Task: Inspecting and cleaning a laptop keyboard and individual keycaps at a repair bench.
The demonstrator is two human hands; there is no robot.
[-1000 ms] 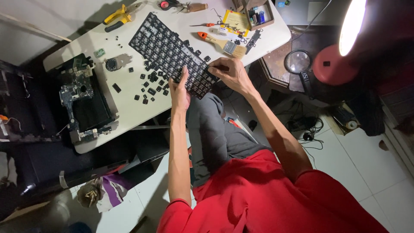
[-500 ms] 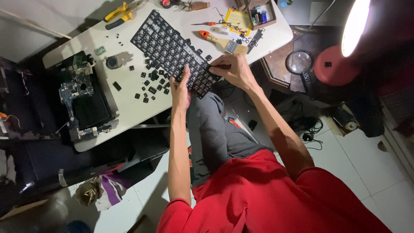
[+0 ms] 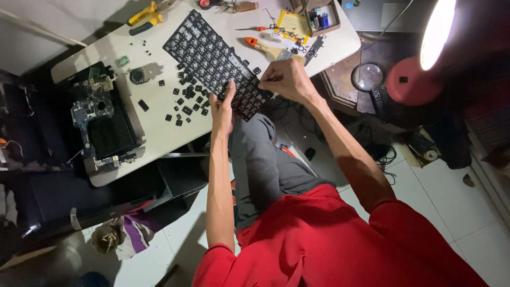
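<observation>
Change: since half a second ago the right hand has crept a little further over the keyboard's near end, toward frame centre; the left hand has barely budged and the keyboard sits about where it was.

Right hand (image 3: pixel 287 79): upper middle of the frame, fingers curled and pinched together at the keyboard's lower right edge. Can't tell if there's a key cap between the tips, too small.

Left hand (image 3: pixel 222 109): just left of it, fingers straight and pressed together, propping the keyboard's lower edge from below.

Keyboard (image 3: pixel 212 58): black, stripped of most caps, running diagonally from the top centre down to the hands, its near end hanging off the table edge.

Loose key caps (image 3: pixel 186 101): scattered on the table right beside the left hand, toward the left.

Table (image 3: pixel 159 143): white, fills the upper left to upper middle.

Laptop chassis (image 3: pixel 103 127): opened up, circuit board showing, at the table's left end, well apart from the hands.

Small fan part (image 3: pixel 139 74): between the chassis and the keyboard.

Yellow pliers (image 3: pixel 143 16): top edge, above the keyboard's far end.

Orange-handled tool (image 3: pixel 260 45): lying just above the right hand.

Parts box (image 3: pixel 319 16): top, right of centre.

Magnifier (image 3: pixel 367 77): right of the right hand, off the table.

Red lamp (image 3: pixel 419 69): upper right, lit.
</observation>
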